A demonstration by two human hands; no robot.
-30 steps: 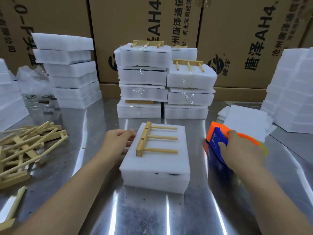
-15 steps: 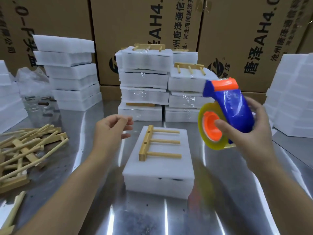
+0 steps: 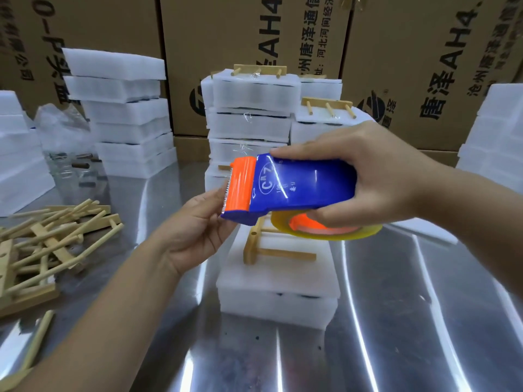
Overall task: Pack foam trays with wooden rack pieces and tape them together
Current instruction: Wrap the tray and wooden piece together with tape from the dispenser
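My right hand [image 3: 376, 176] grips a blue tape dispenser [image 3: 300, 185] with an orange cutter head, held above the table; its roll of clear yellowish tape [image 3: 328, 232] hangs under it. My left hand [image 3: 195, 230] is at the cutter end, its fingertips touching the serrated orange edge. Below both hands lies a closed pair of white foam trays [image 3: 277, 281] with a wooden rack piece [image 3: 263, 250] on top, partly hidden by the dispenser.
Taped foam packs [image 3: 252, 108] are stacked behind, against cardboard boxes [image 3: 254, 32]. More foam trays stand at left [image 3: 124, 114] and right [image 3: 492, 131]. Loose wooden rack pieces [image 3: 48, 244] lie heaped at left on the metal table [image 3: 424, 321].
My right hand picked the dispenser up off the table and brought it over the foam pack. My left hand left the foam pack and rose to the cutter end.
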